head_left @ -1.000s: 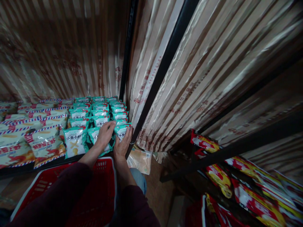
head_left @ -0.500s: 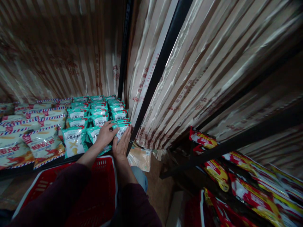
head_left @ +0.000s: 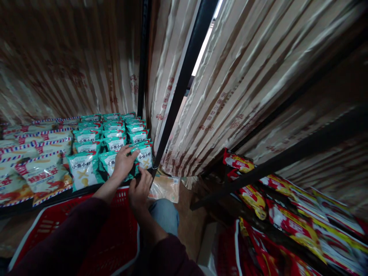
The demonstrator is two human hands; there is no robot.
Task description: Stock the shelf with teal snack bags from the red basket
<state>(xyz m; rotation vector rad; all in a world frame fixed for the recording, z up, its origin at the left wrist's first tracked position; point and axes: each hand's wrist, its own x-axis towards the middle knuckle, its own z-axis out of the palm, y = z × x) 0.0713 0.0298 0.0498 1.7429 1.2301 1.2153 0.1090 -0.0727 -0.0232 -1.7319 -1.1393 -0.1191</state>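
Rows of teal snack packs (head_left: pixel 83 168) stand on a dark shelf (head_left: pixel 54 196) at the left. My left hand (head_left: pixel 122 163) reaches over them, its fingers closed on the top edge of the front right teal pack (head_left: pixel 144 156). Just below that pack is my right hand (head_left: pixel 139 189), fingers curled towards the pack's bottom edge. What those fingers hold, if anything, is hidden. Both arms wear dark maroon sleeves and cross above a red plastic basket (head_left: pixel 115 237).
Cream and red snack bags (head_left: pixel 40 174) fill the shelf to the left of the teal ones. A black upright post (head_left: pixel 178 88) stands beside the packs. Striped plastic curtains (head_left: pixel 253 76) hang behind. Red and yellow bags (head_left: pixel 290 226) lie on a lower right shelf.
My right hand has drawn back from the side of the front teal pack, going from flat to curled. My left hand stays on the pack's top. The view has shifted slightly.
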